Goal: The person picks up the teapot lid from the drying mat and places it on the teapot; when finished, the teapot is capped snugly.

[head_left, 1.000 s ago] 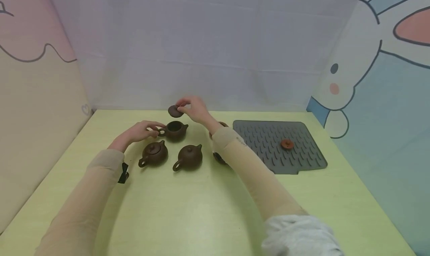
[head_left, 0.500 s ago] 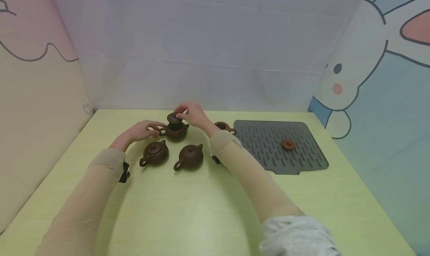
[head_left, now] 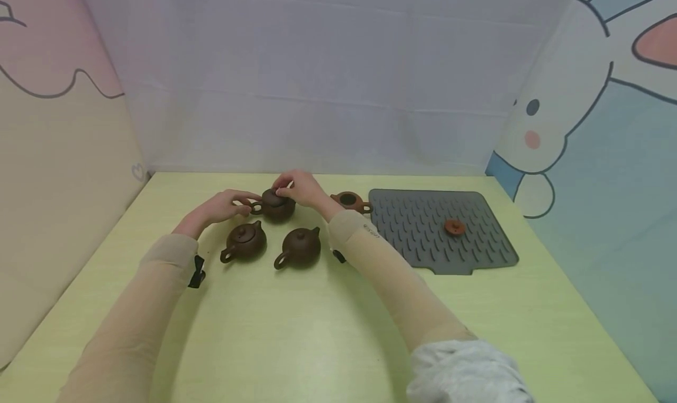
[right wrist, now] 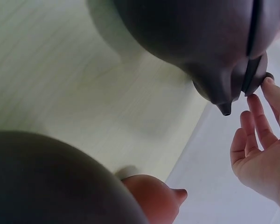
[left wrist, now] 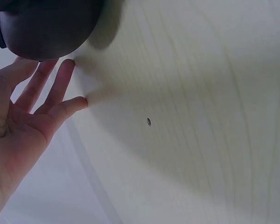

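Note:
Toward the back of the table, a dark brown teapot (head_left: 278, 211) has its lid (head_left: 271, 199) at its mouth. My right hand (head_left: 302, 189) pinches the lid's knob between thumb and fingertips. A thin dark gap shows between lid and pot in the right wrist view, so I cannot tell whether it sits fully. At the handle (head_left: 256, 207), my left hand (head_left: 221, 207) grips with thumb and forefinger, while its other fingers (left wrist: 60, 84) are spread out; a nearer teapot (left wrist: 51, 28) partly hides this grip in the left wrist view.
Two dark brown lidded teapots, one on the left (head_left: 245, 241) and one on the right (head_left: 300, 248), stand nearer. Behind my right forearm is a reddish lidless teapot (head_left: 348, 200). A grey ridged mat (head_left: 407, 215) bears a reddish lid (head_left: 455, 227).
My right hand has lowered the lid from above the back teapot onto its mouth. The left hand has stayed at the handle.

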The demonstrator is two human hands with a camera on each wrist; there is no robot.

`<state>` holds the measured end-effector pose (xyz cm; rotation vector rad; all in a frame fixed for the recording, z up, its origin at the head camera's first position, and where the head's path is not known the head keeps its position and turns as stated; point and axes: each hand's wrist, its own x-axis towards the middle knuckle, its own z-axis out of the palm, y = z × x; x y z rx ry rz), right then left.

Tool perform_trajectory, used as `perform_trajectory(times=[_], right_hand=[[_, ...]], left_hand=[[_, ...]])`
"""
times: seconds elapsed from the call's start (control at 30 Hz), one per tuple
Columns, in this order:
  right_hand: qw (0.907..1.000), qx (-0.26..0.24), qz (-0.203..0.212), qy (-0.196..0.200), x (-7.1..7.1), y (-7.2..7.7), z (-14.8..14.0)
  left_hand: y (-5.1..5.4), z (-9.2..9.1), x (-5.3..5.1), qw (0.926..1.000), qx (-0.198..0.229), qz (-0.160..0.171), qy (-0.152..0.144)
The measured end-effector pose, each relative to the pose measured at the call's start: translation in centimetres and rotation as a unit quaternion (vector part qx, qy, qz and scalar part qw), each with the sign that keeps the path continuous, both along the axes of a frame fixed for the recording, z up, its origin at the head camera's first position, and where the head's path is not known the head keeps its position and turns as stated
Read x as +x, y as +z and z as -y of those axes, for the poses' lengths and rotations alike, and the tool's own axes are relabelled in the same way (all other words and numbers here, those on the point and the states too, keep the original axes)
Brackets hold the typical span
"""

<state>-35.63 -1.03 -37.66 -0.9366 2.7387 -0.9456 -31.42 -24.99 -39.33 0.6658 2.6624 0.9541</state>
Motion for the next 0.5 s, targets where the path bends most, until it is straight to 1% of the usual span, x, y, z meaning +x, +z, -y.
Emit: perform_trajectory(times=[0.3, 0.5], right_hand=[[0.9996, 0.027, -0.006, -0.001, 0.37, 0.47, -0.18], [0.9995, 0.030, -0.013, -0.002, 0.42, 0.21, -0.03]], left_hand=[[-0.07, 0.17, -0.03, 1.0000, 0.002, 0.001, -0.001], [-0.27, 0.24, -0.08, 1.0000, -0.003, -0.006, 0.000]])
